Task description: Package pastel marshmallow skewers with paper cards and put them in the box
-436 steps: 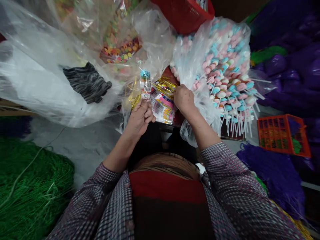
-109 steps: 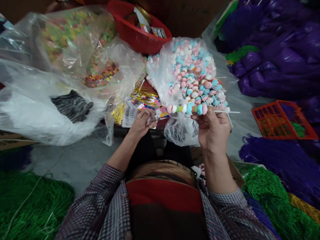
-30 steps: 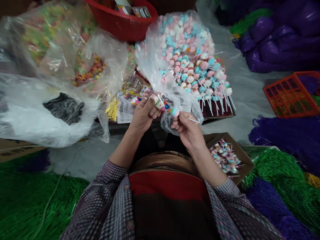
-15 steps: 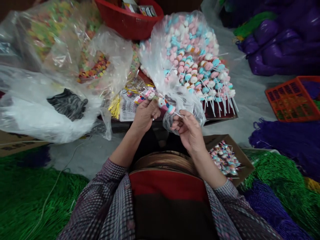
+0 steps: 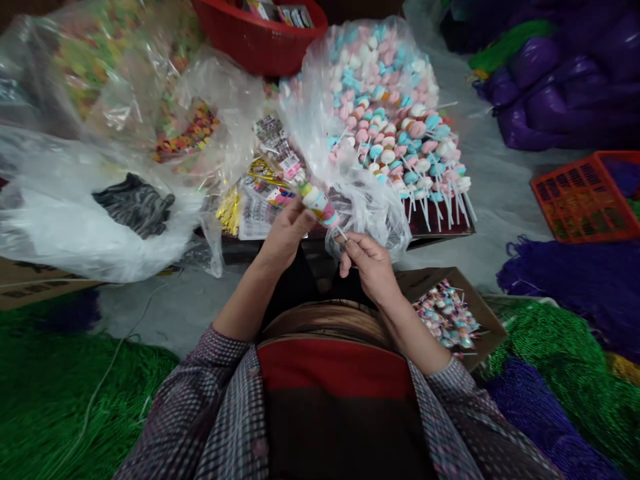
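Note:
My left hand [image 5: 286, 230] is closed around a clear printed sleeve [image 5: 286, 158] that holds a candy skewer [image 5: 320, 204] of pastel discs. My right hand [image 5: 367, 263] pinches the skewer's white stick at its lower end. Both hands meet just in front of a low dark table [image 5: 440, 229]. On it lies a big clear bag of pink, blue and white candy skewers [image 5: 385, 113], their sticks pointing towards me. Flat printed wrappers and gold twist ties [image 5: 253, 200] lie beside my left hand.
A red basket [image 5: 260, 33] stands at the back. Clear bags of coloured ring candy [image 5: 150, 100] and a white bag with a dark cloth [image 5: 133, 203] fill the left. A cardboard box of wrapped skewers [image 5: 447, 320] sits at my right. Green [image 5: 55, 407] and purple [image 5: 575, 280] net heaps and an orange crate [image 5: 585, 197] surround me.
The skewer has slid further up into the sleeve, which now stands out beyond my left hand. My right hand has moved down to the stick's end.

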`<state>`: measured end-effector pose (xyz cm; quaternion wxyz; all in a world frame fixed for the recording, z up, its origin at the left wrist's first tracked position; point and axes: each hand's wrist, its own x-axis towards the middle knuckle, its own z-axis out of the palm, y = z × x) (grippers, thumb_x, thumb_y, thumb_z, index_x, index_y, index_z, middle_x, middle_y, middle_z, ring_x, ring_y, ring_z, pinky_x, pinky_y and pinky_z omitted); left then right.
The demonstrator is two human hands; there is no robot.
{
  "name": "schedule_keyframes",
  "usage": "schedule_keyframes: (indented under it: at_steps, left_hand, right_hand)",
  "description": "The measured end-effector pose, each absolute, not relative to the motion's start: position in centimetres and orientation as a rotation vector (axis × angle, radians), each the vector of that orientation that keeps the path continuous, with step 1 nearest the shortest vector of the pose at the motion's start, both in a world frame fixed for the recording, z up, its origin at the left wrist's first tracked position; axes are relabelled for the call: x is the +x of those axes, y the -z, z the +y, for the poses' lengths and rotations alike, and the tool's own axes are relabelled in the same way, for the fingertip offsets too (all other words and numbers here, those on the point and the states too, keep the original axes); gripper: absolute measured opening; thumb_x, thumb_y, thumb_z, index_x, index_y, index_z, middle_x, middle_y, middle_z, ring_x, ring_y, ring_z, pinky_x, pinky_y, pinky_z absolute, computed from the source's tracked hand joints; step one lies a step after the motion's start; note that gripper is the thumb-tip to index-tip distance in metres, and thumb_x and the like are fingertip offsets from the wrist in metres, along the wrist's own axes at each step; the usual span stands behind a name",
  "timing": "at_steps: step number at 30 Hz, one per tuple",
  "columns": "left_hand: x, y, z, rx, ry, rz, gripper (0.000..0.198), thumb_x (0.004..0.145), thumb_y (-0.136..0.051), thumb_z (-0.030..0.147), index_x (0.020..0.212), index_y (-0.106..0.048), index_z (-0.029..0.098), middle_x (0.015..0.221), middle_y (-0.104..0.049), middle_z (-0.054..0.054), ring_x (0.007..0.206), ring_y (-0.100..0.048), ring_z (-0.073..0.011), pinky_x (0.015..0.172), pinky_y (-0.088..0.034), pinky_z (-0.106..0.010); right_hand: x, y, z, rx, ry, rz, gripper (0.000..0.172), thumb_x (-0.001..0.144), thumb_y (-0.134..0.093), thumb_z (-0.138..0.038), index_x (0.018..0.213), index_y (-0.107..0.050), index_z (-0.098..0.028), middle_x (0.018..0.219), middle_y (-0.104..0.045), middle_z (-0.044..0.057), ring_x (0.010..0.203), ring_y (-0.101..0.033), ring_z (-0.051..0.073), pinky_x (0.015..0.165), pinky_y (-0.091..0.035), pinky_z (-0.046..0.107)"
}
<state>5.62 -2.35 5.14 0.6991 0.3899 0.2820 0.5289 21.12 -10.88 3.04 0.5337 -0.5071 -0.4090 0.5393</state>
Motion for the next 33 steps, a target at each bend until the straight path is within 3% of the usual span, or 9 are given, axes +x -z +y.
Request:
schedule_keyframes:
  at_steps: [2,4,9,12,16,18,22,26,33]
  left_hand:
    - [5.5,-6.2,-2.1,0.775,-1.237,0.539,0.053,0.066,-0.085,0.068,0.092,-0.072,0.023,0.095,-0.073,-0.004,0.094,-0.071,-0.0190,0.074,-0.054,-0.027]
    - [5.7,-7.3,-1.8,0.702,-1.280,0.541,0.048,0.076,-0.079,0.066,0.098,-0.070,0.024,0.094,-0.072,-0.004,0.097,-0.071,-0.0202,0.076,-0.054,-0.028]
    - [7.7,-7.5,-2.3,0.638,-1.343,0.594,0.021,0.092,-0.072,0.041,0.086,-0.064,0.023,0.065,-0.053,0.004,0.067,-0.063,-0.0107,0.070,-0.052,-0.024]
    - [8.8,-6.4,-3.5,0.654,-1.311,0.560,0.025,0.089,-0.076,0.040,0.080,-0.060,0.022,0.062,-0.051,0.005,0.062,-0.059,-0.0098,0.067,-0.051,-0.024]
    - [9.1,-5.1,-4.8,0.660,-1.169,0.613,0.042,0.074,-0.085,0.056,0.087,-0.060,0.024,0.063,-0.054,0.005,0.064,-0.062,-0.0127,0.054,-0.046,-0.022]
    - [8.8,-4.9,-5.0,0.685,-1.113,0.633,0.048,0.070,-0.085,0.061,0.090,-0.061,0.025,0.062,-0.055,0.005,0.062,-0.061,-0.0132,0.048,-0.043,-0.022]
    - [7.9,-4.9,-4.2,0.774,-1.155,0.656,0.038,0.082,-0.078,0.057,0.090,-0.065,0.022,0.063,-0.057,0.004,0.061,-0.059,-0.0117,0.049,-0.042,-0.023]
    - [7.3,-4.5,-3.6,1.093,-1.090,0.779,0.046,0.086,-0.069,0.065,0.080,-0.066,0.020,0.066,-0.059,0.002,0.058,-0.054,-0.0099,0.056,-0.042,-0.025]
    - [6.1,-3.0,-3.5,1.935,-1.116,1.118,0.061,0.099,-0.039,0.070,0.063,-0.052,0.022,0.059,-0.051,0.000,0.060,-0.048,-0.0146,0.062,-0.038,-0.032]
  right_hand:
    - [21.1,-2.8,-10.9,-1.219,-1.272,-1.012,0.037,0.089,-0.069,-0.058,0.100,-0.075,-0.023,0.049,-0.059,-0.010,0.043,-0.054,0.008,0.054,-0.045,0.023]
    - [21.0,-2.7,-11.0,-1.246,-1.261,-1.053,0.039,0.090,-0.067,-0.059,0.100,-0.074,-0.022,0.048,-0.057,-0.010,0.042,-0.053,0.008,0.052,-0.044,0.023]
    - [19.7,-3.1,-11.1,-1.337,-1.116,-1.199,0.042,0.091,-0.062,-0.065,0.096,-0.073,-0.024,0.043,-0.049,-0.011,0.036,-0.046,0.009,0.044,-0.036,0.024]
    - [18.7,-3.2,-10.9,-1.309,-1.119,-1.162,0.042,0.091,-0.061,-0.066,0.094,-0.070,-0.025,0.042,-0.047,-0.011,0.036,-0.044,0.008,0.042,-0.033,0.024]
    - [18.2,-2.9,-10.3,-1.126,-1.384,-0.887,0.043,0.086,-0.069,-0.066,0.080,-0.058,-0.024,0.043,-0.044,-0.014,0.034,-0.040,0.007,0.040,-0.036,0.022]
    - [18.5,-2.8,-10.1,-1.081,-1.444,-0.857,0.044,0.084,-0.072,-0.064,0.078,-0.057,-0.023,0.046,-0.051,-0.012,0.036,-0.044,0.007,0.042,-0.038,0.021]
    - [19.4,-3.4,-10.1,-1.151,-1.394,-0.972,0.042,0.082,-0.075,-0.062,0.089,-0.068,-0.021,0.060,-0.067,-0.007,0.047,-0.056,0.007,0.051,-0.044,0.021]
    - [19.7,-4.0,-10.4,-1.184,-1.276,-0.973,0.040,0.086,-0.072,-0.061,0.087,-0.070,-0.021,0.059,-0.067,-0.007,0.046,-0.056,0.007,0.052,-0.045,0.021]
    - [19.5,-3.0,-10.6,-1.200,-1.173,-0.964,0.037,0.088,-0.071,-0.059,0.087,-0.069,-0.022,0.059,-0.068,-0.007,0.046,-0.056,0.007,0.051,-0.045,0.022]
